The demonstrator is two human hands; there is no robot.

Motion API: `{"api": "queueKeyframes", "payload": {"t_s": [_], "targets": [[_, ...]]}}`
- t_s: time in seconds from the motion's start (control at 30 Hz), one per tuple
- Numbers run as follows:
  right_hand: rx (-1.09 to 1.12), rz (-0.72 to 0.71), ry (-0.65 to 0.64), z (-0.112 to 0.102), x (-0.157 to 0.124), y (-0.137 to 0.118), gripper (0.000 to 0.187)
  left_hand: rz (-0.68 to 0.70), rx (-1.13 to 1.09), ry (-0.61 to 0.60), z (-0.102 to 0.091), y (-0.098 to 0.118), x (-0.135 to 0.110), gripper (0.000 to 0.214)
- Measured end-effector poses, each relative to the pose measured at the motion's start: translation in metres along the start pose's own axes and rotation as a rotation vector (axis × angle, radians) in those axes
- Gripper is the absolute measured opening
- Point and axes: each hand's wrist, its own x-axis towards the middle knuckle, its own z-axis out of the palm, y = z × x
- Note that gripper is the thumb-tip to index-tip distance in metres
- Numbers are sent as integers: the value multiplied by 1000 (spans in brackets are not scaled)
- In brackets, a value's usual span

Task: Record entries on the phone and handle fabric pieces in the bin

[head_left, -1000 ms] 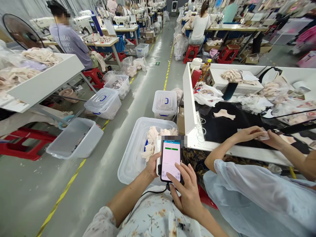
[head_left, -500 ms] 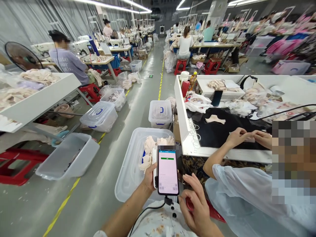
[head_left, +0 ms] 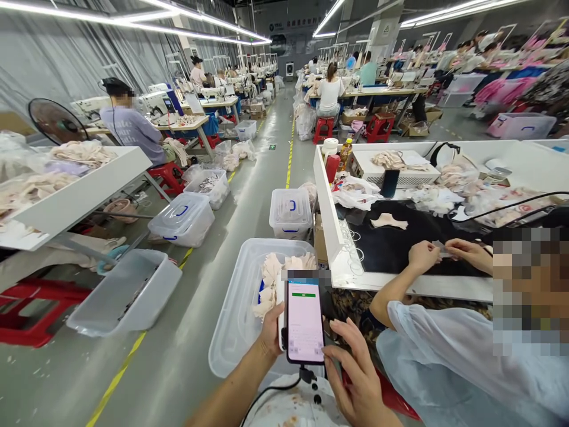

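Observation:
My left hand (head_left: 271, 332) is closed around a smartphone (head_left: 305, 323) and a white object behind it, most of which is hidden. The lit screen shows a mostly white page with a green bar near the top. A black cable (head_left: 272, 388) runs from the phone's bottom end down past my shirt. At the phone's lower right corner is my right hand (head_left: 355, 373), fingers apart and holding nothing; one fingertip is at or very near the screen edge, and I cannot tell whether it touches.
Beyond the phone, pale fabric pieces (head_left: 269, 273) lie on a clear plastic lid (head_left: 231, 314). On the right, a co-worker's hands (head_left: 438, 252) handle a small piece over a black-covered table (head_left: 382, 249). Lidded bins (head_left: 291, 213), an open bin (head_left: 128, 296) and a red stool (head_left: 40, 308) stand around.
The view has tilted up slightly, so the scene and the phone sit lower in the picture. My left hand still holds the phone, and my right hand stays beside its lower corner.

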Motion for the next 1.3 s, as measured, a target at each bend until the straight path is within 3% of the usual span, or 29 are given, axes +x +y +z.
{"api": "queueKeyframes", "payload": {"t_s": [0.53,0.73,0.87,1.07,1.3], "targets": [[17,7,4,-2,0,-1,11,-14,1,13,1,0,1,62],[30,-4,-79,-1,-7,1,32,-8,-3,-8,5,1,5,62],[82,-98,-133,-2,-10,0,31,0,-6,4,8,3,5,67],[40,-23,-123,-6,-7,-1,34,25,-15,55,6,5,4,68],[-23,-81,-210,1,-4,-4,38,9,-16,38,7,4,6,73]]}}
